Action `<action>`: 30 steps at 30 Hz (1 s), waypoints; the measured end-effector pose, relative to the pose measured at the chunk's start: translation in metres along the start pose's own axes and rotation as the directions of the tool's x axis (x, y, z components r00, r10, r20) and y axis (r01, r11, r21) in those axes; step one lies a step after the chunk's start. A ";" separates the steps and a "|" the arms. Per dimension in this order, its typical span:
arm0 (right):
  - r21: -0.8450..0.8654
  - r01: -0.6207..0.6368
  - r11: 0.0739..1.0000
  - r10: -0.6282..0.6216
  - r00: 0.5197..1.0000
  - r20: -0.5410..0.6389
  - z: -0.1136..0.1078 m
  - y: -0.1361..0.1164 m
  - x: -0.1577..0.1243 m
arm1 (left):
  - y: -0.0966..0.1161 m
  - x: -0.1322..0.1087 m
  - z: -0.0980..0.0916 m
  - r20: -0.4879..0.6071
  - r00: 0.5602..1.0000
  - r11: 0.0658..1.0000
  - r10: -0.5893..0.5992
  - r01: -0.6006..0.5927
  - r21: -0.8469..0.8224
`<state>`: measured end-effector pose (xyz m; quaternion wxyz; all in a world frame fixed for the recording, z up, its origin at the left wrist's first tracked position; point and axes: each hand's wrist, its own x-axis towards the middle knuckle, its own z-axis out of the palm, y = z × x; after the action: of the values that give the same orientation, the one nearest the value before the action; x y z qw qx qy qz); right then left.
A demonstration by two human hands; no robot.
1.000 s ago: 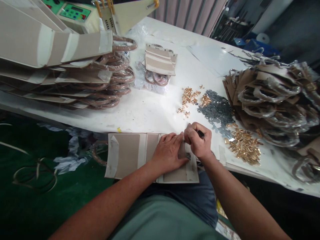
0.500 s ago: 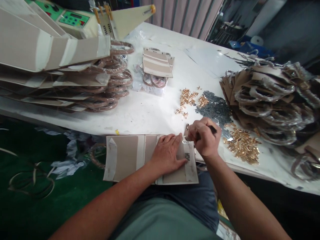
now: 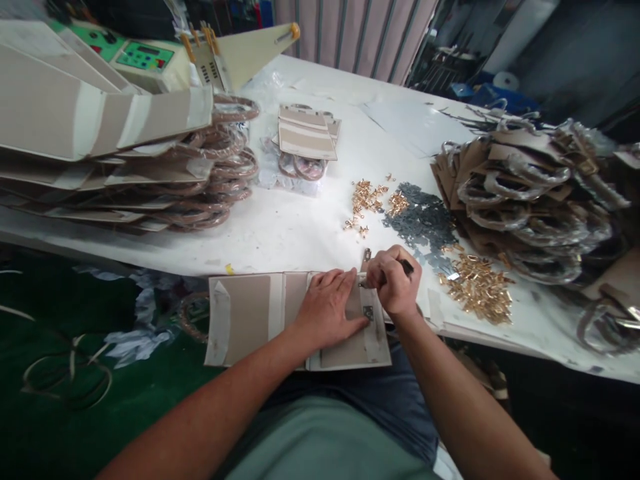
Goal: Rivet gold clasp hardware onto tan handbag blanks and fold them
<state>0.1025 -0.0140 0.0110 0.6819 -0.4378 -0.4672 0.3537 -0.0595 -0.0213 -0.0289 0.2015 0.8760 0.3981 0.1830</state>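
A beige panel (image 3: 253, 313) with pale strips lies at the table's front edge, a brown looped handle (image 3: 193, 317) at its left end. My left hand (image 3: 327, 310) rests flat on the panel, fingers spread. At the panel's upper right, my right hand (image 3: 397, 280) is closed round a dark-handled tool (image 3: 406, 268), whose tip is near the panel's pale right strip. A small metal plate (image 3: 369, 313) sits on that strip, just right of my left thumb. Above the panel's edge a small metal fitting (image 3: 367, 255) shows beside my right hand.
Stacked beige panels with wrapped handles (image 3: 150, 133) fill the left. Behind lies a small panel bundle (image 3: 306, 137). Gold fittings (image 3: 367, 197), dark metal plates (image 3: 420, 217) and a larger gold pile (image 3: 480, 290) lie to the right, beside brown pieces with plastic-wrapped handles (image 3: 530, 187).
The view has shifted slightly. My right hand has moved a little left and down over the panel's right strip, still closed round the tool. My left hand stays flat on the panel.
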 end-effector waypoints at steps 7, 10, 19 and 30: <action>0.134 0.174 0.976 -0.172 0.985 -0.023 -0.006 -0.037 0.008 | 0.000 -0.001 0.003 0.000 1.000 0.999 0.001 -0.001 0.036; 0.053 0.146 0.988 -0.146 0.989 0.010 0.001 -0.029 0.004 | 0.001 -0.001 0.004 -0.009 1.000 0.999 0.004 -0.003 0.039; -0.641 -0.075 0.764 0.220 0.964 0.150 -0.033 -0.033 -0.021 | 0.004 -0.004 0.004 -0.037 0.999 0.998 0.020 -0.017 0.063; -0.950 0.148 0.276 0.546 0.789 0.282 -0.050 -0.020 -0.032 | 0.002 -0.002 0.008 -0.065 0.997 0.995 0.051 -0.045 0.085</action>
<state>0.1408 -0.0633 0.0103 0.0637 -0.6828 -0.6970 0.2097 -0.0557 -0.0257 -0.0345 0.1468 0.8864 0.3907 0.2001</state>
